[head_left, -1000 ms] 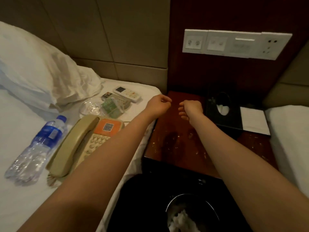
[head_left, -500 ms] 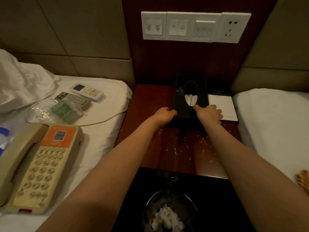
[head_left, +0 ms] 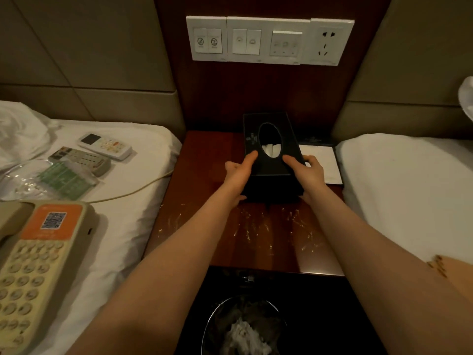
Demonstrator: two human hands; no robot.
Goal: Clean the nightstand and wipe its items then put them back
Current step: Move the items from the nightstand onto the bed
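A black tissue box [head_left: 258, 135] with an oval opening and white tissue inside sits at the back of the dark red wooden nightstand [head_left: 204, 175]. My left hand [head_left: 239, 172] grips its left side, thumb on top. My right hand [head_left: 305, 172] grips its right side the same way. The box's near end looks tilted up slightly. The nightstand's front half is streaked with pale crumbs and smears [head_left: 258, 226]. A white notepad [head_left: 323, 160] lies to the right of the box.
On the left bed lie a beige telephone [head_left: 38, 265] with its cord, two remotes [head_left: 105, 146], [head_left: 82, 160] and a plastic-wrapped green item [head_left: 61, 179]. A bin [head_left: 243, 326] with crumpled tissue stands below the nightstand. A switch panel [head_left: 268, 41] is on the wall. Another bed [head_left: 404, 190] is right.
Both hands went from loose fists above the nightstand to the tissue box and now grip its two sides. The view has swung right and centred on the nightstand.
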